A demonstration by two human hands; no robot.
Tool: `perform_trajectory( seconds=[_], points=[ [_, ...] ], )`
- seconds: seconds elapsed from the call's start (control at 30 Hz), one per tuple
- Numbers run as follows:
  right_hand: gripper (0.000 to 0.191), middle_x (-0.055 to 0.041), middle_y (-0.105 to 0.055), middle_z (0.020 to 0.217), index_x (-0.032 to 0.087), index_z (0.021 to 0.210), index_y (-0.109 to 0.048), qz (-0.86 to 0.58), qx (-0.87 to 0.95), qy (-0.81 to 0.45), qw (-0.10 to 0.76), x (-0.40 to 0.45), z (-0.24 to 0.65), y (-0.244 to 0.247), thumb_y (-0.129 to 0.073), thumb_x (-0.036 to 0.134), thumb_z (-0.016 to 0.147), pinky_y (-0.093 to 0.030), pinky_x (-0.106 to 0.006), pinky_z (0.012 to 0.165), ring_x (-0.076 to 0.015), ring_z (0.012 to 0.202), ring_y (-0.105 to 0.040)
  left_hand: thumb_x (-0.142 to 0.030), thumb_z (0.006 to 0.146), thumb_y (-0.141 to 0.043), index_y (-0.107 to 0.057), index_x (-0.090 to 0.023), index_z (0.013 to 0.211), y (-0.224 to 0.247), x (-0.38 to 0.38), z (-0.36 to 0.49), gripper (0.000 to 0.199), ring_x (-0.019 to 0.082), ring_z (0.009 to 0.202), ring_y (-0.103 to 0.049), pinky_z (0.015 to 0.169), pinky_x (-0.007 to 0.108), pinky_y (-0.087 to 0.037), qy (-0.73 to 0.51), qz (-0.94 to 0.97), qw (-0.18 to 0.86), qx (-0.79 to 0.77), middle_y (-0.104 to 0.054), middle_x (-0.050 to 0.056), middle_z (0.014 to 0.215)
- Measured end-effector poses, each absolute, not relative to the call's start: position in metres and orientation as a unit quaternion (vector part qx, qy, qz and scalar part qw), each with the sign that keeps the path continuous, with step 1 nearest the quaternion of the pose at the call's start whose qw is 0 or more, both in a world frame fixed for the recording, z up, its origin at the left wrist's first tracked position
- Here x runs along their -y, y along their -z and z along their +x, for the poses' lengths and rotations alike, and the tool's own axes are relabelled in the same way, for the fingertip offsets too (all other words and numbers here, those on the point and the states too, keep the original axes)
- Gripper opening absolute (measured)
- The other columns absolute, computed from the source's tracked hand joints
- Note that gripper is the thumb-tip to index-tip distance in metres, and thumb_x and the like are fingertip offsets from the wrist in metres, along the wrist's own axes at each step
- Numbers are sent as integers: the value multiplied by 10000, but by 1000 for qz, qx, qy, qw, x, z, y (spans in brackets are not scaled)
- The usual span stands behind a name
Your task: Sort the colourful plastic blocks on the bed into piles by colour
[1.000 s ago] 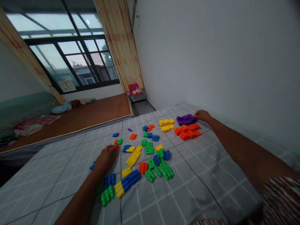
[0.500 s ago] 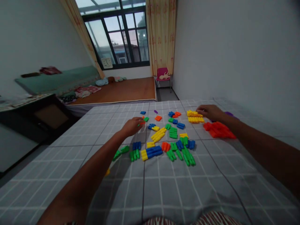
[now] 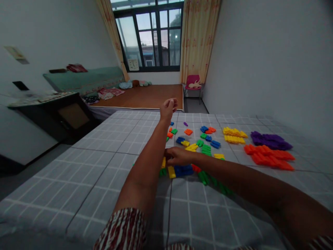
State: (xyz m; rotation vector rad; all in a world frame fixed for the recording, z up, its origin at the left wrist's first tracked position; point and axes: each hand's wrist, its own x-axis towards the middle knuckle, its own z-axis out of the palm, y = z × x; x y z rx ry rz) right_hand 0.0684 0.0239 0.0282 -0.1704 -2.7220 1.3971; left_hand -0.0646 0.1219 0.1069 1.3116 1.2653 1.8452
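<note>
My left hand (image 3: 169, 108) is raised over the far side of the table, fingers curled together; what they hold, if anything, cannot be made out. Beneath it lie small orange blocks (image 3: 170, 134) and a green block (image 3: 174, 131). My right hand (image 3: 177, 156) reaches across, behind my left forearm, with its fingers closed at a yellow plastic building block (image 3: 163, 162), partly hidden by the forearm. Close to this hand sit a joined blue piece (image 3: 183, 170) with a yellow end (image 3: 172, 172) and green blocks (image 3: 206, 149). My right forearm covers other green pieces.
At the right lie yellow rows (image 3: 235, 135), a purple stack (image 3: 270, 140) and an orange-red stack (image 3: 269, 157) of blocks. A grey checked cloth (image 3: 104, 180) covers the table. Beyond are a bed (image 3: 145, 97), a pink chair (image 3: 193, 81) and a dark cabinet (image 3: 70, 116).
My left hand has risen and moved away from the small blocks. My right hand has come left from the yellow rows to the middle pieces. The view has turned slightly left.
</note>
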Motion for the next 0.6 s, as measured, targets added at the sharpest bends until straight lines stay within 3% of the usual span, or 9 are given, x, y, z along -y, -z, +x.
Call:
perform_trajectory(
  seconds=[0.1, 0.23, 0.4, 0.53, 0.6],
  points=[
    [225, -72, -714, 952, 128, 1039, -677, -159, 923, -342, 74, -42, 87, -30, -524, 155, 876, -500, -272, 761, -169, 832, -650, -453, 927, -462, -641, -144, 1061, -95, -114, -72, 381, 145, 895, -654, 734, 256, -496, -629, 537, 259, -499, -686, 98, 1072],
    [292, -155, -667, 1139, 151, 1145, -659, -228, 961, -121, 100, -61, 145, -41, -552, 253, 893, -446, -402, 932, -265, 1078, -592, -468, 907, -485, -693, -133, 935, -63, -65, -81, 395, 192, 882, -655, 819, 326, -503, -421, 723, 205, -508, -714, 86, 915],
    [567, -109, -548, 1386, 301, 1397, -502, -73, 988, -131, 39, -35, 213, -34, -580, 494, 870, -317, -448, 1089, -258, 1306, -451, -454, 910, -512, -666, -218, 1168, -28, 26, -72, 382, 227, 1139, -590, 1016, 358, -428, -199, 895, 166, -363, -661, 110, 1204],
    [621, -106, -464, 1471, 296, 1438, -460, -107, 988, -105, 29, -37, 225, -15, -551, 540, 874, -227, -490, 1134, -284, 1378, -358, -569, 766, -664, -473, -245, 1408, -16, 49, -56, 744, 305, 1324, -438, 1104, 439, -347, -116, 928, 129, -331, -496, 132, 1430],
    [588, -100, -441, 1490, 281, 1422, -481, -140, 986, -76, 38, -56, 220, -8, -523, 535, 893, -237, -502, 1127, -296, 1380, -348, -546, 778, -661, -461, -250, 1415, -15, 38, -52, 731, 308, 1348, -408, 1114, 460, -328, -97, 926, 103, -351, -461, 131, 1460]
  ],
)
